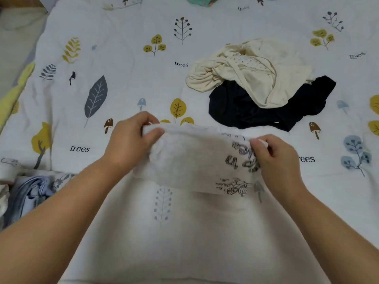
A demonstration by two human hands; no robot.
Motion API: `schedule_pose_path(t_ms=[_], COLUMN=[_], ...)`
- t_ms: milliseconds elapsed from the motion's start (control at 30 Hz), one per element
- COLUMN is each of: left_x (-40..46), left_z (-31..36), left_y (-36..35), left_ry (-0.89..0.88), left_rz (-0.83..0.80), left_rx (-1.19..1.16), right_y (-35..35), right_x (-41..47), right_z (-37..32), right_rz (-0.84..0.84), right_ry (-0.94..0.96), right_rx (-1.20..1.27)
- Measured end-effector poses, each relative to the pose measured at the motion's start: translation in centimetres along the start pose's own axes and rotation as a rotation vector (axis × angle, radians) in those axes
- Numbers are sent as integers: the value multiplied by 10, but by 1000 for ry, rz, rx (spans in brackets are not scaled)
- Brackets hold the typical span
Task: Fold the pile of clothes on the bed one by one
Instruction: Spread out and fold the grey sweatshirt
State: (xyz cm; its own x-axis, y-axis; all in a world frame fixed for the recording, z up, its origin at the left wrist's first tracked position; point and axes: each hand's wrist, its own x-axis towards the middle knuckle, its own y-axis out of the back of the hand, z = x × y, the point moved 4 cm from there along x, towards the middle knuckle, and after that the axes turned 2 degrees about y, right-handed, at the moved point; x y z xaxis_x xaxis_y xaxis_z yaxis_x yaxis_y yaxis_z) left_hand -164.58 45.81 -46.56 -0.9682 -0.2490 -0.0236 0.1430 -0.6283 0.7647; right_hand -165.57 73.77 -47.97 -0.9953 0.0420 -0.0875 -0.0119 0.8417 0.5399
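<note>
Two hands [131,138] [274,156], perhaps folded garment [190,160].

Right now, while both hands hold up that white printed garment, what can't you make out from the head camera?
- White printed garment: motion-blurred, so its black lettering is unreadable; the right hand covers part of the print, the left hand one corner.
- Black garment: partly buried under the cream garment; type unclear.
- Blue folded clothes: cut off by the left edge.
- Green item: cropped by the top edge.
</note>
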Motion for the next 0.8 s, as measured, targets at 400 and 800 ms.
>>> schedule_pose_path(t_ms=[400, 800], left_x=[-17, -13], left_z=[-32, -42], left_y=[-90, -107], left_ry=[-251, -107], left_rz=[-304, -200], left_rx=[452, 554], right_y=[-45, -105], right_x=[27, 4], right_z=[33, 42], right_rz=[-93, -313], right_ry=[-263, 211], right_rx=[-70, -814])
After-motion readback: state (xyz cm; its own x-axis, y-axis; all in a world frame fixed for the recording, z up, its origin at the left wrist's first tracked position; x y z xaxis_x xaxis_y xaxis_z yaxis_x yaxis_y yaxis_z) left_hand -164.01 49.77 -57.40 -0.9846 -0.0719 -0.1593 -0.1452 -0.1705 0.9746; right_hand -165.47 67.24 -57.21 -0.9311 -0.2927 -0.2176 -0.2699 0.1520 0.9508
